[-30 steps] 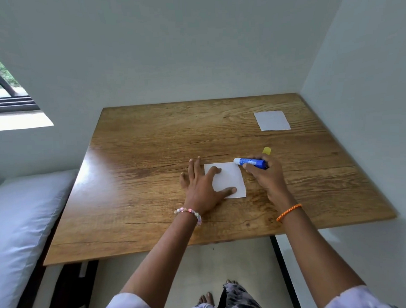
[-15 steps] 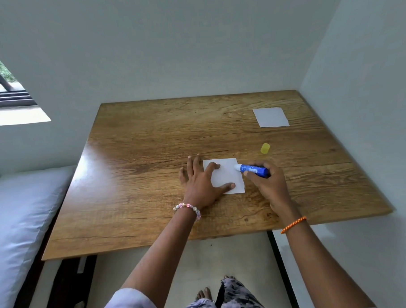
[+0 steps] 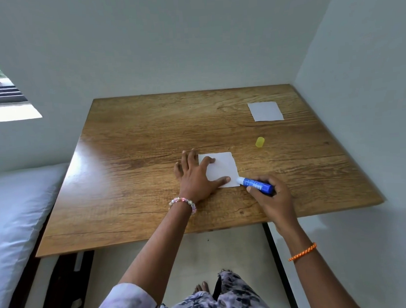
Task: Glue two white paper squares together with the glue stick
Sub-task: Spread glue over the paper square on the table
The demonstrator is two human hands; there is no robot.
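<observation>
A white paper square (image 3: 222,168) lies near the middle of the wooden table (image 3: 139,156). My left hand (image 3: 195,177) presses flat on its left part, fingers spread, thumb along its near edge. My right hand (image 3: 272,198) grips a blue glue stick (image 3: 257,185), whose white tip touches the paper's near right corner. A second white paper square (image 3: 265,111) lies apart at the far right of the table. The stick's yellow cap (image 3: 260,142) lies on the wood between the two squares.
White walls close the table in at the back and right. A white cushion (image 3: 16,208) lies left of the table. Below the front edge are the floor, my patterned clothing and a foot.
My right hand has drawn the glue stick down the paper's right side, from the far right corner to the near right corner. My left hand stays pressed on the paper.
</observation>
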